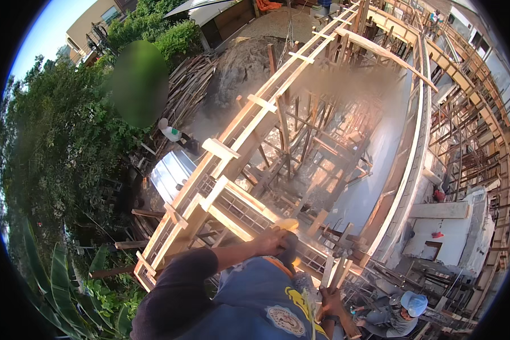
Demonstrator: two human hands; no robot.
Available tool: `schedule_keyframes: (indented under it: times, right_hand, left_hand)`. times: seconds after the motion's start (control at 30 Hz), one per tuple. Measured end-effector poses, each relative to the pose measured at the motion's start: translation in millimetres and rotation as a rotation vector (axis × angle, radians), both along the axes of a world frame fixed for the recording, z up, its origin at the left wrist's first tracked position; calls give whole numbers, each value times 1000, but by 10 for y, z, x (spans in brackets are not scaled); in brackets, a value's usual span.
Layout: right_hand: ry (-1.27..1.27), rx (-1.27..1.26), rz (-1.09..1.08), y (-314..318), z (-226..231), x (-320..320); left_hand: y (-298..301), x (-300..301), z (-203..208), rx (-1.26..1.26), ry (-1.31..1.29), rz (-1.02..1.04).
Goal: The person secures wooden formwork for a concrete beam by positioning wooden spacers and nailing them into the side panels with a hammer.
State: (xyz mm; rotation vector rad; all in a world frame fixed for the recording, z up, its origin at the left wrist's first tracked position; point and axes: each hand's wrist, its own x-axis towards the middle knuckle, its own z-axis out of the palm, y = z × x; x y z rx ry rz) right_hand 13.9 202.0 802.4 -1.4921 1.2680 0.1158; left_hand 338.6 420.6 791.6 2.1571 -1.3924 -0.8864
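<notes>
My left hand point(271, 241) lies across the dark cloth over my bent leg point(289, 247), its fingers loosely extended and nothing visible in them. Just beyond it shows a yellow, rounded thing point(289, 224), partly covered, perhaps footwear. Lower right, my right hand point(331, 302) is closed round a piece of timber point(348, 324); part of its grip is hidden by my body. Below me runs a narrow wooden beam form point(241, 207) with steel bars inside. Short wooden cleats point(221, 149) cross the top of the longer form.
I am high above the ground. Wooden props point(283, 124) stand below the forms. A person in a light blue hat point(413, 304) is at lower right; another person point(171, 131) stands at ground level on the left. Trees point(56, 141) and stacked timber point(190, 85) lie beyond.
</notes>
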Motion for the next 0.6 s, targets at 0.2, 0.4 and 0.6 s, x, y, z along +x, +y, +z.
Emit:
schedule_keyframes:
  times: [0.2,0.4,0.6]
  right_hand:
    - [-12,235,14,-209,-1104,-807]
    - [271,47,286,-305,-668,234]
    - [352,-10,335,-527,-554,654]
  left_hand:
    - [-166,58,-629,175,-168,47]
    - [-241,465,-648,195,-117,-116]
    - [-37,945,-341,-11,-102,-115]
